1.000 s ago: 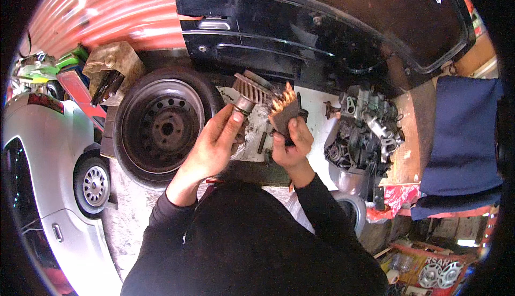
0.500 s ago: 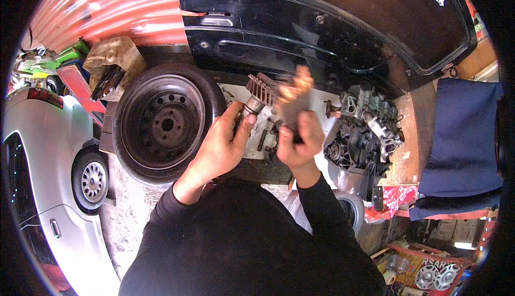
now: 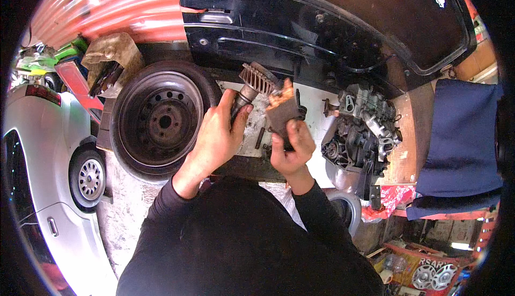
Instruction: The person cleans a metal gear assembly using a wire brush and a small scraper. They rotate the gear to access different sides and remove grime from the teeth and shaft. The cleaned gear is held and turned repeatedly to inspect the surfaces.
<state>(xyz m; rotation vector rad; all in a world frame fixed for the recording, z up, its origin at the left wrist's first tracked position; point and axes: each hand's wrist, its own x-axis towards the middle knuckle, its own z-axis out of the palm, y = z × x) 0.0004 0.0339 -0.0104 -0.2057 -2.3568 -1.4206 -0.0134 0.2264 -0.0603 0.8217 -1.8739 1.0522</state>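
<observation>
My left hand is wrapped round the shaft of a greasy metal gear, whose toothed head points up and away from me. In my right hand is a flat brush, pinched near its lower end. It has a wide dark body and ragged orange-brown bristles. The bristles are just right of the gear teeth; whether they touch I cannot tell. Below the gear, a thin dark rod lies on the pale work surface. Part of the brush handle is hidden by my fingers.
At the left a steel wheel with a tyre stands close to my left hand. An engine sits to the right. Behind is a black car door panel. A dark blue cloth hangs far right, a silver car stands far left.
The brush has swung down and slightly left, and its bristles now show more clearly. My left hand and the gear have shifted slightly up and left.
</observation>
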